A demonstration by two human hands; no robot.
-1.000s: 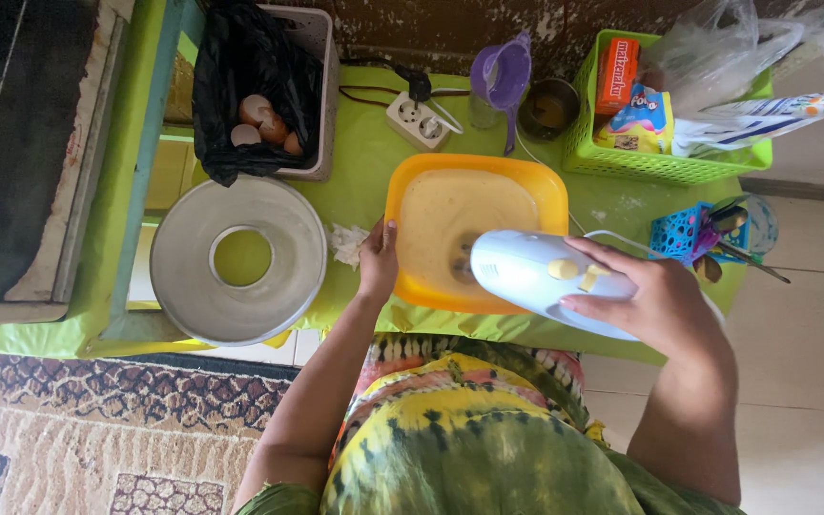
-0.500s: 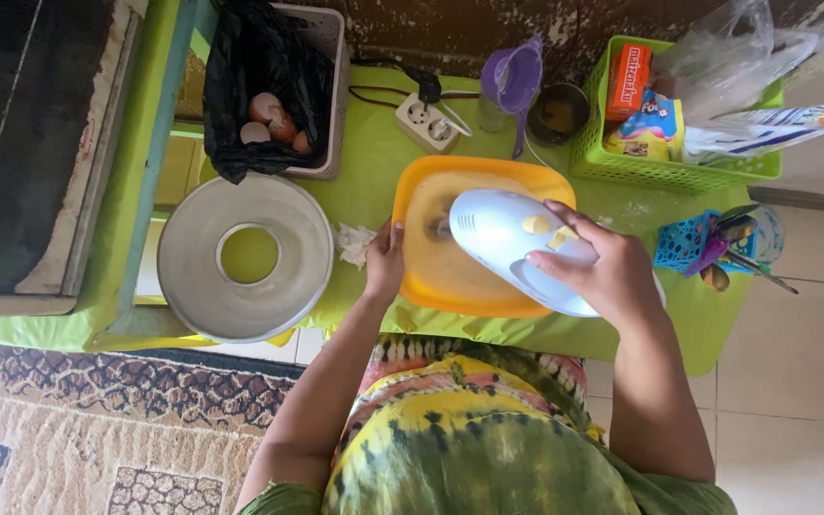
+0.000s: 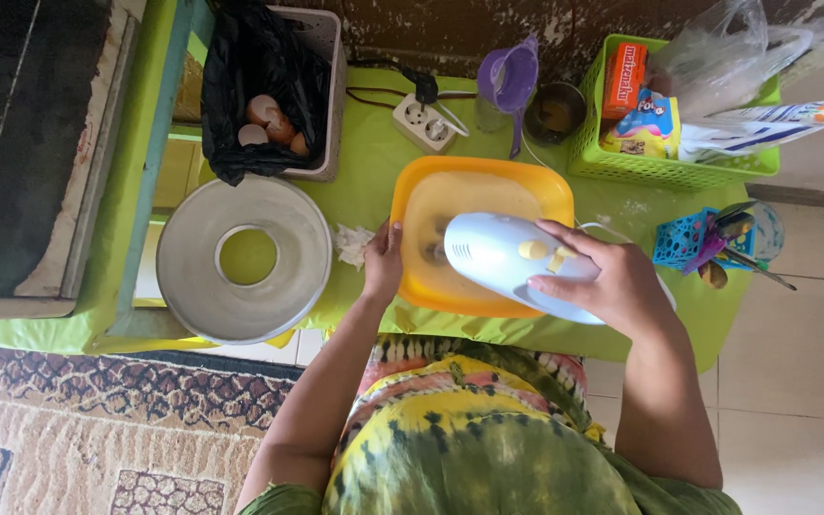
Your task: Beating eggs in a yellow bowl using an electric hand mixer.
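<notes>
The right hand (image 3: 612, 281) is closed around the handle of a white electric hand mixer (image 3: 512, 262), which is held level above the orange bowl (image 3: 479, 200). The mixer body is kept over the middle of the bowl, so that the beaters point down into the pale batter (image 3: 450, 205); the beaters themselves are largely hidden under the housing. The left hand (image 3: 383, 262) is pressed against the bowl's left rim, fingers curled on the edge, a hold that appears to be meant to steady the bowl. Whether that grip closes fully over the rim cannot be told.

The bowl is set on the table (image 3: 364, 172), near its front edge and within easy reach of both arms. A crumpled piece of white paper (image 3: 353, 243) lies just beside the left hand. To the left, a metal ring cake pan (image 3: 245, 257) is laid flat, empty.

Farther back, a white power strip (image 3: 422, 122) is placed behind the bowl, close enough for the cord. Beside it, a purple measuring jug (image 3: 510, 76) and a small metal cup (image 3: 555, 113) are seen. At the far left, eggshells (image 3: 271, 119) are collected in a black-lined bin (image 3: 269, 91); at the far right, packets are kept in a green basket (image 3: 669, 162).
</notes>
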